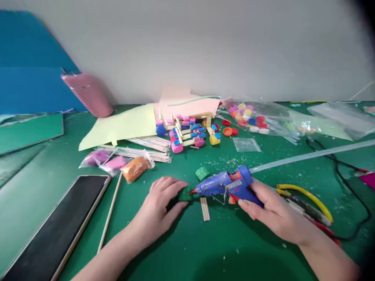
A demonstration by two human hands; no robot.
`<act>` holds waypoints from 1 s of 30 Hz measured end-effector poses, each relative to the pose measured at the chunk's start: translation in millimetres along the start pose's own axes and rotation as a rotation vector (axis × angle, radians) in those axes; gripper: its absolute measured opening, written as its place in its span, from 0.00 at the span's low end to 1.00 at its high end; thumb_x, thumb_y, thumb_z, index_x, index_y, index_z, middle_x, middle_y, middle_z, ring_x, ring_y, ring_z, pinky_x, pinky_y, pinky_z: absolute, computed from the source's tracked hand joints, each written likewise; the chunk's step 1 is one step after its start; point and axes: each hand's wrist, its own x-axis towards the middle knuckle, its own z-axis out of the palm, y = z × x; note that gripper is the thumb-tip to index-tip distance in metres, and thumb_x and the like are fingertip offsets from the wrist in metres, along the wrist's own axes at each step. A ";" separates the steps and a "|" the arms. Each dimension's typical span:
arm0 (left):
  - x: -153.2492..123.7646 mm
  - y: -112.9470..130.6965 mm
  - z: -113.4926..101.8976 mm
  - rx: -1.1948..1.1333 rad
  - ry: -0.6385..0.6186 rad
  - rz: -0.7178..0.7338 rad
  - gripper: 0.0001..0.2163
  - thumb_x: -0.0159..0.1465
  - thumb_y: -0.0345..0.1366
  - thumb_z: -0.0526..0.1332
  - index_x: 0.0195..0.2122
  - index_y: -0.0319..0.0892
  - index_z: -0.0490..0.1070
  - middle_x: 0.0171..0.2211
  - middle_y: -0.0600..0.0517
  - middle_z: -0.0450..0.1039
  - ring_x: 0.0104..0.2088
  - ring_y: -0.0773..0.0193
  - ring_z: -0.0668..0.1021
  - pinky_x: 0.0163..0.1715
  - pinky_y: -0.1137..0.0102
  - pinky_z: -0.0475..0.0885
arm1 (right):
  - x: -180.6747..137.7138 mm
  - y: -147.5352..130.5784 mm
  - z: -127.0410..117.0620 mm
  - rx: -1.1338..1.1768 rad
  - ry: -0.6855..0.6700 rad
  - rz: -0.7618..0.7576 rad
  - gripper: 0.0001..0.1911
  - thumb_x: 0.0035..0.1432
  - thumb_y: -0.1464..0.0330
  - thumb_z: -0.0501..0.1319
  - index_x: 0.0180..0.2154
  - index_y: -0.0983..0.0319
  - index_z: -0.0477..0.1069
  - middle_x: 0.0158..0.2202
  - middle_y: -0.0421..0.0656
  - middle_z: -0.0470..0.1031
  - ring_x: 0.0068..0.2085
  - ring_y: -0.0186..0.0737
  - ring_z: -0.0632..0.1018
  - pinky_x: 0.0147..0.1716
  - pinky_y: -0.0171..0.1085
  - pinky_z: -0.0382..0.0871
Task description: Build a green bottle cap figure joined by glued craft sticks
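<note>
Green cap (185,194) apparently pinched in left hand (160,201).

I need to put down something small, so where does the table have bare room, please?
The largest bare patch of table lies between the forearms, nearer than the short wooden sticks, with a few specks. A smaller one lies between the orange packet and green cap. Crowded: along the wall, and by the yellow tube beside the right hand.

Phone (60,226) left of glue gun (216,184)
</note>
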 end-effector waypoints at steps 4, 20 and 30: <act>-1.9 1.2 -0.5 -0.002 -0.010 -0.014 0.11 0.62 0.32 0.54 0.46 0.39 0.64 0.40 0.46 0.67 0.42 0.57 0.68 0.43 0.61 0.64 | 1.5 -0.3 1.7 -0.006 0.005 -0.002 0.18 0.63 0.62 0.50 0.53 0.57 0.56 0.42 0.43 0.69 0.32 0.34 0.68 0.28 0.31 0.65; -1.5 2.0 -1.6 -0.010 -0.026 -0.025 0.11 0.62 0.32 0.54 0.46 0.40 0.64 0.40 0.46 0.67 0.42 0.57 0.69 0.43 0.61 0.64 | 3.1 -2.1 0.0 -0.039 0.006 -0.002 0.17 0.63 0.61 0.50 0.53 0.57 0.56 0.31 0.39 0.65 0.27 0.33 0.65 0.25 0.31 0.61; -0.9 2.8 -2.5 0.006 -0.010 -0.011 0.11 0.61 0.32 0.55 0.45 0.40 0.65 0.40 0.46 0.69 0.42 0.57 0.70 0.43 0.61 0.65 | 2.2 -3.7 0.6 -0.022 0.003 0.008 0.17 0.63 0.61 0.50 0.52 0.57 0.56 0.28 0.38 0.61 0.26 0.33 0.63 0.25 0.30 0.60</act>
